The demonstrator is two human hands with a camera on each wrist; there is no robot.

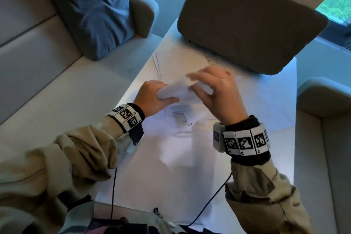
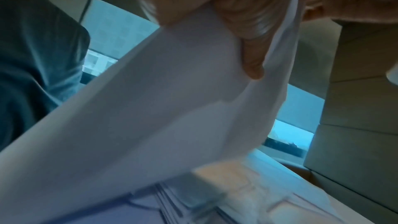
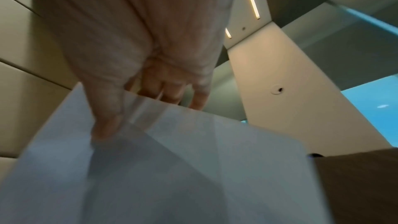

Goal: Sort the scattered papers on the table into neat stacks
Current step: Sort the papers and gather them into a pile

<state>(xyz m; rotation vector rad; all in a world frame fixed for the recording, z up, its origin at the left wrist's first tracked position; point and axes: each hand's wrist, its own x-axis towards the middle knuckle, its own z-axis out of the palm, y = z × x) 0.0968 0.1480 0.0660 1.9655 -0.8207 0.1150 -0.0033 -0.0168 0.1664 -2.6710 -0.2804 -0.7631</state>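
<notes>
Both hands hold one bundle of white sheets (image 1: 177, 90) above the table (image 1: 281, 89). My left hand (image 1: 152, 97) grips its left end, thumb (image 2: 243, 43) curled against the underside of the sheets (image 2: 150, 108). My right hand (image 1: 214, 89) pinches the right end; its thumb (image 3: 107, 108) presses the near face of the sheets (image 3: 172, 168) while the other fingers (image 3: 172, 94) lie behind the top edge. More white papers (image 1: 180, 59) lie spread flat on the table beyond the hands, and a printed sheet (image 1: 179, 115) lies just below them.
A dark grey cushion (image 1: 247, 21) rests on the far end of the table. A blue pillow (image 1: 95, 9) leans on the grey sofa (image 1: 47, 74) to the left. A beige armchair (image 1: 326, 138) stands at the right. Two black cables (image 1: 114, 192) hang from my wrists.
</notes>
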